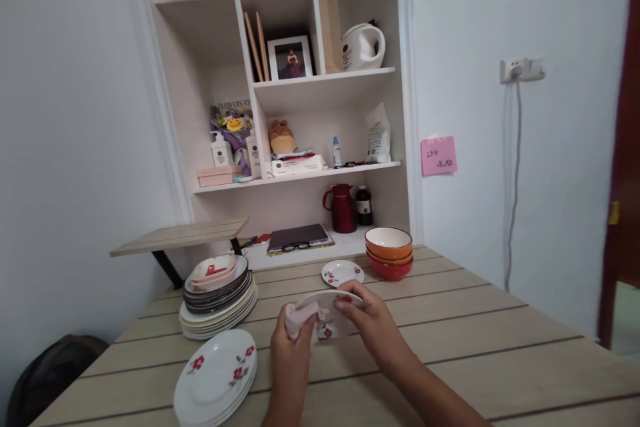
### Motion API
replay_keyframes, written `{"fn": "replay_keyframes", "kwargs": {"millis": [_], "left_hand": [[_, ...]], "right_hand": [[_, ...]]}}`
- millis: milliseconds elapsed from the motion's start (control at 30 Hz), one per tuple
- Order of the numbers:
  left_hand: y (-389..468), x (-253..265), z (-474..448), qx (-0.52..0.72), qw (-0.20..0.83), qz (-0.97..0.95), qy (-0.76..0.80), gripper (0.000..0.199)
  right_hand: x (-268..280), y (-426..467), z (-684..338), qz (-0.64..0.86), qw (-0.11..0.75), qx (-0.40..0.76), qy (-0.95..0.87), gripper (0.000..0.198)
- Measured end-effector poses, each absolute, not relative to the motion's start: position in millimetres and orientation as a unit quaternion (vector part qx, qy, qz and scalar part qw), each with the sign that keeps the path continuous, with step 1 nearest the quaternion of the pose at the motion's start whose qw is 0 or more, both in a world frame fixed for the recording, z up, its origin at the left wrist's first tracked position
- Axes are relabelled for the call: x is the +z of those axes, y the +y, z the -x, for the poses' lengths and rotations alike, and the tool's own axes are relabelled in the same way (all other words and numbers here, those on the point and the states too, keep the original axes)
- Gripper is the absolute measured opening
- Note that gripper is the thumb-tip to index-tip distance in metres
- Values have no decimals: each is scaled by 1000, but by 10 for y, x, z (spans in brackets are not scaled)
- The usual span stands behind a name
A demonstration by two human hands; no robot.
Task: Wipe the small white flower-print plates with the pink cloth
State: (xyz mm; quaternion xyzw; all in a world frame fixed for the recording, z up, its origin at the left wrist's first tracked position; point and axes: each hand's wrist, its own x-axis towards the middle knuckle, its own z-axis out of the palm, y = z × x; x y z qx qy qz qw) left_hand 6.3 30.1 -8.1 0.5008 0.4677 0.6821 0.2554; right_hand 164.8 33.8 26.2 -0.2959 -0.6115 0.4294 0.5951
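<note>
A small white plate [341,327] with red flowers is held up, tilted, between my two hands above the table. My right hand [373,320] grips its right rim, thumb on the face and fingers behind. At the left rim my left hand [295,340] is closed on a pale pink cloth or tissue [303,317], pressed against the plate. Another small flowered plate [343,273] lies flat just beyond my hands. To the left of them rests a stack of larger flowered plates [215,373].
A taller stack of dark- and yellow-rimmed plates [220,303], topped by pink bowls [214,269], stands back left. Orange and red bowls [389,253] are nested at the back right. Behind the wooden table [475,333] are a red jug [343,209], a dark laptop [299,236] and shelves.
</note>
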Motion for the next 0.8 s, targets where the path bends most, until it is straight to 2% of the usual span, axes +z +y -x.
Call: {"fn": "replay_keyframes", "kwargs": {"millis": [267, 433, 533, 667, 800], "left_hand": [[297, -115, -111, 666, 410, -431, 450, 51], [232, -115, -151, 655, 422, -426, 460, 50], [252, -84, -114, 662, 381, -443, 470, 42], [288, -64, -36, 657, 272, -504, 489, 29], [265, -79, 8, 616, 181, -589, 491, 13]], "right_hand": [[252, 325, -1512, 194, 651, 638, -363, 39], [242, 385, -1573, 191, 620, 668, -364, 48], [259, 394, -1644, 266, 625, 594, -430, 40], [320, 365, -1710, 338, 637, 371, -585, 24], [373, 313, -1736, 337, 592, 198, -705, 18]]}}
